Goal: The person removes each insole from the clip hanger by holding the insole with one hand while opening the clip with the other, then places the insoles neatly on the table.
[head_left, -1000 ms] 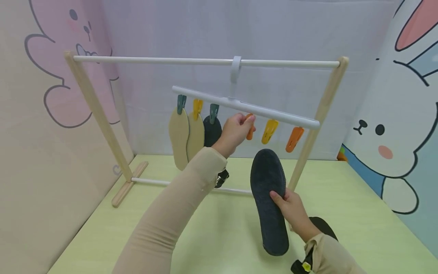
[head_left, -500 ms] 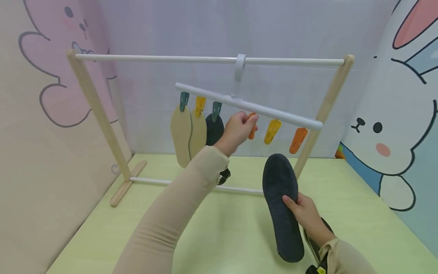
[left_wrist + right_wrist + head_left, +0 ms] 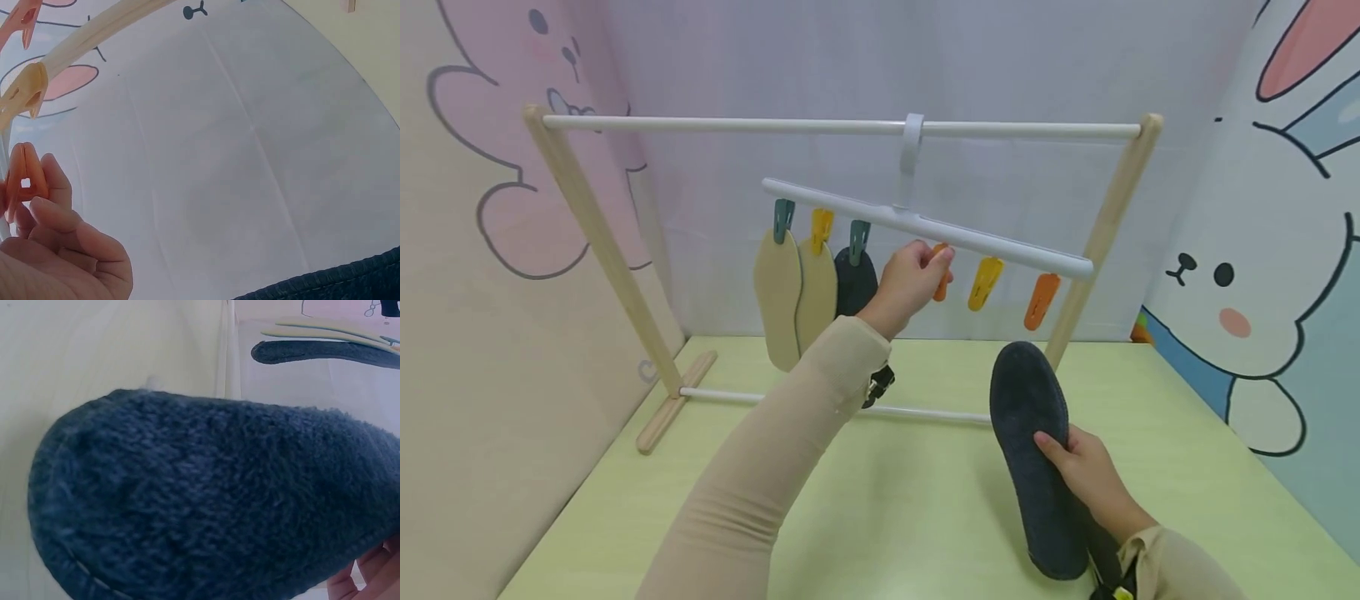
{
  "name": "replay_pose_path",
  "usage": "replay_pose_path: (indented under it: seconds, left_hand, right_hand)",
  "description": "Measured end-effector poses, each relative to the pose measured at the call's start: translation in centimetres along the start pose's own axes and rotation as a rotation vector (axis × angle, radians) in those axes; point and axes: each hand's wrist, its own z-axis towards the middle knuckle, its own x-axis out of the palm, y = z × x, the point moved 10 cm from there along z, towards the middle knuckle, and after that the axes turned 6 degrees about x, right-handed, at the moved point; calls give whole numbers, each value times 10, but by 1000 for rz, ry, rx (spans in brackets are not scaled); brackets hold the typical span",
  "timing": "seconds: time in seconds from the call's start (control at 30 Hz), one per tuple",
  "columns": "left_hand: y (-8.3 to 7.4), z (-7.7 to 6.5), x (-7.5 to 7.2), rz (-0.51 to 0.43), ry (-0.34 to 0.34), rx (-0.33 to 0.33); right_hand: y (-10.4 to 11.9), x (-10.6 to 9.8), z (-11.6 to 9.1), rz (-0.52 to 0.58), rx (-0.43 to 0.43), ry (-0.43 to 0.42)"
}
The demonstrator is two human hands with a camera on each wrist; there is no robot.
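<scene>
Cartoon-printed walls (image 3: pixel 1232 250) stand around a pale green table (image 3: pixel 880 508). Thumb and fingers of the left hand (image 3: pixel 904 287) pinch an orange clip (image 3: pixel 940 291) on the white hanger (image 3: pixel 1000 244); the right hand (image 3: pixel 1092 473) grips a dark insole (image 3: pixel 1032 471), thumb on its face, below the hanger's right end. Rightward hang a yellow clip (image 3: pixel 984 285) and an end clip (image 3: pixel 1042 302); leftward, three clips (image 3: pixel 860 240) hold two cream insoles (image 3: pixel 778 296) and another dark one (image 3: pixel 856 285).

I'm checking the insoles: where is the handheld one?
In the head view, the insole is at lower right, gripped in the right hand, below the rightmost orange clip.
</scene>
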Motion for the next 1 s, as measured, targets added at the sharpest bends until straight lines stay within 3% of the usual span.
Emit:
replay_pose_path:
  seconds: [0.7,1.0]
  left_hand:
    - [0,-3,-1,-7,-9,-8]
    - [-1,-2,-1,-5,-17,10]
  right_hand:
    - [-24,-11,8,-112,52,117]
    - [-35,-22,7,-124,76,114]
